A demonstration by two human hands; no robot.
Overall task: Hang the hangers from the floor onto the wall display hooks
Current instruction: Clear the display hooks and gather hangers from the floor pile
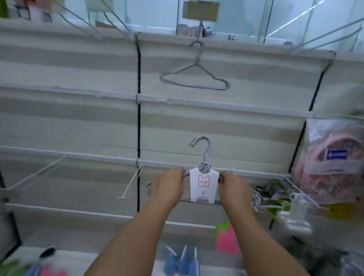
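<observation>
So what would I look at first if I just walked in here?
Probably the bundle of hangers with a white paper tag, held up mid-picture by the left hand and right hand. Above it, one lone wire hanger dangles from a wall hook.

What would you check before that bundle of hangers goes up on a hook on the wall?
1. Grip on both sides: ok. The left hand and right hand each hold a shoulder of the hanger bundle.
2. Bundle upright, hooks on top: ok. Its hook ends point up.
3. Bundle held together: ok. A white paper sleeve wraps its middle.
4. A free hook nearby: ok. A white display hook sticks out bare, to the left of the bundle.
5. Hook ends lined up with a display hook: not ok. They hang in front of bare wall panel.
6. Top hook has room: cannot tell. A grey wire hanger already hangs there.
</observation>
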